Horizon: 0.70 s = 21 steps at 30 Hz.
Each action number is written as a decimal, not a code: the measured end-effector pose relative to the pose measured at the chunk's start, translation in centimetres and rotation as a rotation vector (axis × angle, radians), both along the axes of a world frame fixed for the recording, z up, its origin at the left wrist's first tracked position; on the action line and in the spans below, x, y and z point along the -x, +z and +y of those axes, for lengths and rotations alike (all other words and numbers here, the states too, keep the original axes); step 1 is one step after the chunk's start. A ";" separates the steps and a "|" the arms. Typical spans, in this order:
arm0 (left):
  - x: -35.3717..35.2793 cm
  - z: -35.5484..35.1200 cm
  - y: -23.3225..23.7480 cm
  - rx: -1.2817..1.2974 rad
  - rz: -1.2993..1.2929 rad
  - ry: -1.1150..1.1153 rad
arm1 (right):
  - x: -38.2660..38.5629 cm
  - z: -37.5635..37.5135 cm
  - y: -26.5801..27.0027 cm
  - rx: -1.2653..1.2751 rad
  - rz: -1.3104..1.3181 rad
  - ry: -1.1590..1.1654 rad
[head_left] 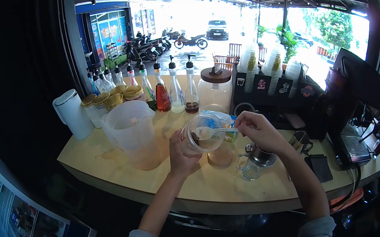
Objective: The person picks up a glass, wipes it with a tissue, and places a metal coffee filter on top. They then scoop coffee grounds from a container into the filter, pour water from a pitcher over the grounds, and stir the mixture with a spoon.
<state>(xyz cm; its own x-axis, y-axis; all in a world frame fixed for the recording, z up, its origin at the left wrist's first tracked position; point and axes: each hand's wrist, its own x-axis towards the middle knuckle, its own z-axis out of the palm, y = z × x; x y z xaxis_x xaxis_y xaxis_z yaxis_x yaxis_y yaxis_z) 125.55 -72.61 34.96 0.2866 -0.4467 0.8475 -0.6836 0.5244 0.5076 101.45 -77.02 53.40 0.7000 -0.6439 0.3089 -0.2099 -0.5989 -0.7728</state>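
Observation:
My left hand point(184, 155) is wrapped round a clear jar point(207, 142), tilted with its mouth toward me. Some dark contents show inside near its lower left. A white spoon point(217, 130) reaches into the jar's mouth, its handle pinched by my right hand point(256, 129). Behind the jar is a blue and yellow packet point(231, 136), partly hidden. To the right, a metal filter point(259, 155) sits on a glass mug point(251, 170). A large translucent pitcher point(131, 132) stands left of my left hand.
Pump bottles point(163, 97) line the counter's point(218, 192) back left, near gold-lidded jars point(114, 101) and a white kettle point(73, 112). A wooden-lidded jar point(215, 90) and stacked cups point(272, 69) stand behind. At right are a metal pitcher point(299, 141) and a coffee machine point(352, 144).

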 end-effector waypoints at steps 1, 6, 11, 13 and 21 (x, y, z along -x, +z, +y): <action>0.1 0.1 0.1 -0.001 -0.006 -0.001 | 0.2 0.0 0.1 -0.005 -0.037 0.006; 0.0 -0.3 -0.8 -0.053 0.111 -0.074 | 2.2 0.4 1.7 -0.021 -0.088 -0.067; 0.4 0.1 0.3 -0.166 0.170 0.008 | 6.4 1.0 2.7 -0.023 -0.057 -0.186; 0.3 -0.2 -0.1 -0.190 0.215 0.023 | 8.7 0.3 1.9 0.044 -0.048 -0.186; 0.9 -0.3 0.0 -0.214 0.336 -0.051 | 14.9 0.5 -0.5 0.127 0.036 -0.408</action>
<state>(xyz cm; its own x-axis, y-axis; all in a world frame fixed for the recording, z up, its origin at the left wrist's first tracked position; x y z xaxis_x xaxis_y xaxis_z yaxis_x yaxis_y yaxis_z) 124.67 -72.93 34.95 0.5045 -0.6237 0.5971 -0.4369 0.4120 0.7996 86.59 -76.55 52.94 0.4077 -0.8286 0.3838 -0.4751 -0.5514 -0.6858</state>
